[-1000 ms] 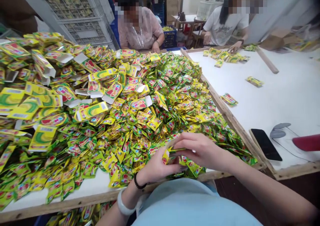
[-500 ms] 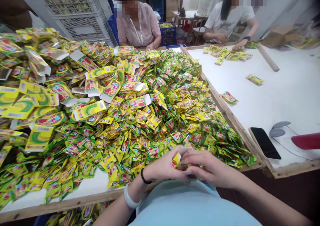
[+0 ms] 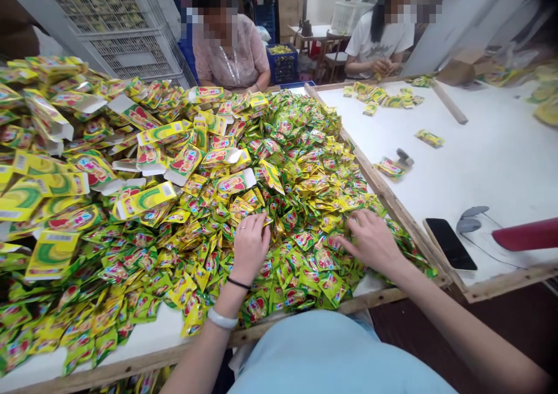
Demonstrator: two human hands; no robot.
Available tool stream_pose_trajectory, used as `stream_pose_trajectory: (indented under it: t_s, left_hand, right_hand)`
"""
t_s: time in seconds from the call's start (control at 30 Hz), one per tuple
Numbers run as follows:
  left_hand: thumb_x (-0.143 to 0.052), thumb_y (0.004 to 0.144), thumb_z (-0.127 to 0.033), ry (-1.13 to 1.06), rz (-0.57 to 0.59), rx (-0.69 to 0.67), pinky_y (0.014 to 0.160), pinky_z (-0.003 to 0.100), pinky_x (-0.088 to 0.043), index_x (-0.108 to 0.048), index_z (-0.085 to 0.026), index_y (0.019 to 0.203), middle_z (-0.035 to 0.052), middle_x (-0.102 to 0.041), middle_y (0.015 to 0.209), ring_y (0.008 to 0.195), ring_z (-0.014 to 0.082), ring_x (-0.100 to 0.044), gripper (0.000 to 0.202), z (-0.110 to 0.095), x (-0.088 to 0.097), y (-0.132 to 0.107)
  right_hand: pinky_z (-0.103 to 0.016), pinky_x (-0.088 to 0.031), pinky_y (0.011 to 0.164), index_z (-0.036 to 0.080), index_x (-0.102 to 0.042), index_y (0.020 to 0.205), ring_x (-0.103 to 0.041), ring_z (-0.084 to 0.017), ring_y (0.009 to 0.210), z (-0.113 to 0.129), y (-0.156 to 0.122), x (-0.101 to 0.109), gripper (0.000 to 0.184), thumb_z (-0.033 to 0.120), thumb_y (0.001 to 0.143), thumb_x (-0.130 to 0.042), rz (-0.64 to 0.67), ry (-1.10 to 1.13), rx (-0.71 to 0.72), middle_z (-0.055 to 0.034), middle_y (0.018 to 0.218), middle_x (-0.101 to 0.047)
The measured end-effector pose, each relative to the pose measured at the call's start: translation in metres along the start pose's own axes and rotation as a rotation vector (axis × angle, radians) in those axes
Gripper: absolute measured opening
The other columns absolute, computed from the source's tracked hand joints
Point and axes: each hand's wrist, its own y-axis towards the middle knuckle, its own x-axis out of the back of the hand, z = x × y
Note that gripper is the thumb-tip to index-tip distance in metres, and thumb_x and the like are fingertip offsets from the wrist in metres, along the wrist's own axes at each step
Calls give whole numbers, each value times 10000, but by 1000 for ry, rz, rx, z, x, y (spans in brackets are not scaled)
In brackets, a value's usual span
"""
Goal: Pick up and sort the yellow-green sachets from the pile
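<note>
Your left hand (image 3: 251, 245), curled with its hold impossible to tell, and right hand (image 3: 374, 238), half spread and holding nothing visible, had parted from the yellow pack they shared, apparently freeing both for the packets (image 3: 305, 266) heaped beneath them on the tabletop (image 3: 160, 326).

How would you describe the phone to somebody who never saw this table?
Find the white tabletop right of the wooden divider. Near its front edge lies the phone. Unlike the red object farther right, it is a flat black rectangle.
</note>
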Motion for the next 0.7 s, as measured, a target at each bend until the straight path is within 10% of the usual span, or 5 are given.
stream_pose_trajectory:
  t_s: [0.2, 0.37, 0.5, 0.7]
  left_hand:
    - [-519, 830, -261, -454, -83, 282, 920, 373, -422, -614, -173, 1056, 80, -607, 1010, 992, 215, -549, 261, 2, 15, -12]
    - [-524, 821, -374, -805, -119, 517, 629, 270, -492, -578, -160, 773, -48, -454, 566, 559, 111, -481, 226, -6, 24, -12]
    - [-593, 779, -363, -1221, -46, 660, 638, 238, -504, -559, -155, 874, -20, -535, 724, 650, 100, -517, 231, -32, 20, -15]
    - [-526, 829, -276, -1338, -240, 674, 705, 220, -488, -420, -233, 1114, 40, -590, 1032, 869, 128, -592, 307, -78, 4, -29]
  right_hand:
    - [-510, -340, 919, 146, -634, 852, -418, -359, 1159, 26, -17, -24, 136, 264, 844, -565, -30, 28, -44, -196, 1199, -544]
    - [-420, -412, 869, 216, -637, 746, -525, -246, 978, 37, 3, 0, 143, 300, 844, -574, -225, 725, -126, -81, 975, -598]
    - [-334, -463, 769, 206, -609, 680, -557, -185, 841, 85, 26, 13, 177, 348, 773, -662, -296, 1384, -286, -42, 871, -580]
    - [-213, -310, 404, 192, -539, 642, -374, -75, 420, 147, 35, 0, 253, 372, 744, -685, -267, 1890, -730, 65, 504, -456]
